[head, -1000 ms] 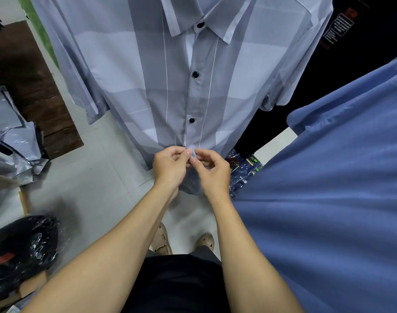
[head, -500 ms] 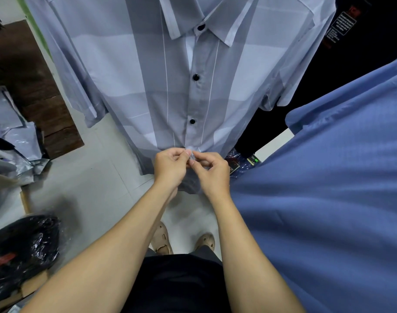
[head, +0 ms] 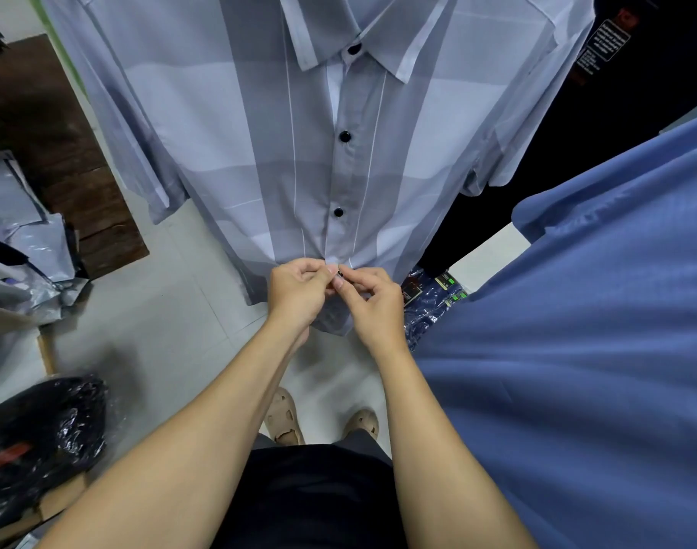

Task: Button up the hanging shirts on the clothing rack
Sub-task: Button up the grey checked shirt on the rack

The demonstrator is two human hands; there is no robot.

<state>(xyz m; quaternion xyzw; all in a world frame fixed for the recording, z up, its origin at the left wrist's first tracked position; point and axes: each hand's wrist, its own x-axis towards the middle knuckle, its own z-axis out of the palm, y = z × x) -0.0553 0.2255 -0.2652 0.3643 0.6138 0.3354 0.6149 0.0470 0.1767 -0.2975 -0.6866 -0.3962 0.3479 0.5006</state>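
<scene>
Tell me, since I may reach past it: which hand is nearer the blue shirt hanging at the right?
Right. The right hand pinches the grey checked shirt's placket just beside the blue shirt; the left hand pinches the same placket on the far side.

Bare forearms, black shorts [head: 319, 505], beige perforated clog shoes [head: 282, 418] below.
</scene>
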